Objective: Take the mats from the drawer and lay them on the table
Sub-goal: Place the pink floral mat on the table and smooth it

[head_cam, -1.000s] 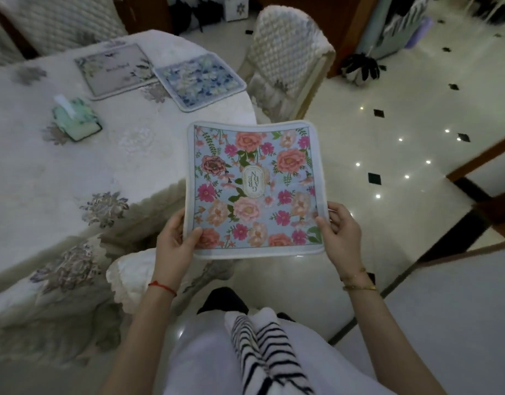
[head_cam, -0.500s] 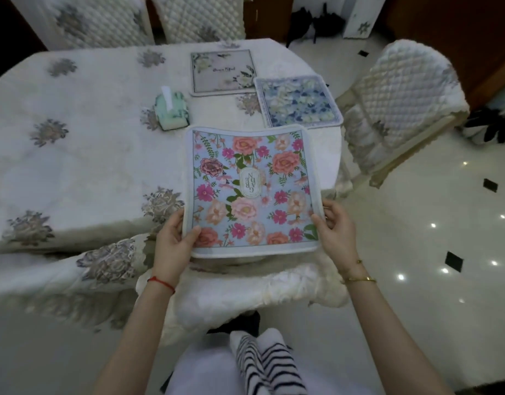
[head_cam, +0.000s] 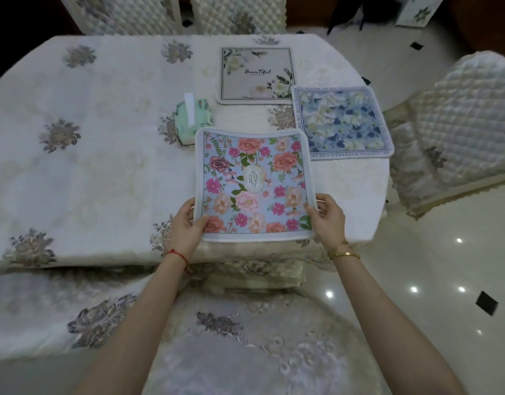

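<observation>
Table (head_cam: 103, 172), cream embroidered cloth, fills most of view. Quilted chair (head_cam: 456, 132) at R side, two more chair backs along far edge, padded seat (head_cam: 245, 352) at near edge under forearms.

On table, far-right area: grey mat w/ "Beautiful" script (head_cam: 257, 75) lying flat; blue-white floral mat (head_cam: 342, 122) just beside it to R and nearer, lying flat, corners close, can't tell if touching. Green tissue pack (head_cam: 192, 118) left of those, one tissue sticking up.

Pink floral mat (head_cam: 254, 185), light blue ground, white border, held over near-right part of table. Far edge overlaps tissue pack and near corner of blue mat in view; can't tell if resting on cloth or above it.

Left hand (head_cam: 185, 223) on mat's near-left edge: thumb on top, fingers curled under, pinching. Red string on wrist.

Right hand (head_cam: 328, 218) on near-right edge: thumb on top face, fingers wrapped behind edge, clamped on mat. Gold bangles on wrist.

No containers in view besides tissue pack.
</observation>
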### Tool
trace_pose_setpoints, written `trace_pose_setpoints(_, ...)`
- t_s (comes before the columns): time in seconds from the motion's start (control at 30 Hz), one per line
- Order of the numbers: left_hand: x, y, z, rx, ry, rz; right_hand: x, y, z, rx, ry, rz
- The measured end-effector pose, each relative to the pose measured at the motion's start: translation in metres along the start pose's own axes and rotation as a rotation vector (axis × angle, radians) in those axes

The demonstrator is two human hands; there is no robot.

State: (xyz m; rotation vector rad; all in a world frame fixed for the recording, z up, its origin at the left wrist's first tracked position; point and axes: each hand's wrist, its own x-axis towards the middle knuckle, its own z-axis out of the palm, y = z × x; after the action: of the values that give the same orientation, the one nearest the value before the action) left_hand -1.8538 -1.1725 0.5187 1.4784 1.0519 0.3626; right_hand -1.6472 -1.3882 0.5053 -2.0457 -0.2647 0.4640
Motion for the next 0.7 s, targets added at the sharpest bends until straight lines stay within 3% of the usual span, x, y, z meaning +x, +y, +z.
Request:
trace_pose_setpoints(0.5,0.062,-0.035,0.027,-0.016,0.022,-0.146,0.059,0.040,0.037,0.026,-0.099,0.063)
trace_pose_setpoints(0.7,0.065,-0.040,0.021,0.072,0.043,-0.126,0.053,0.039,0.043,0.003,-0.022,0.027)
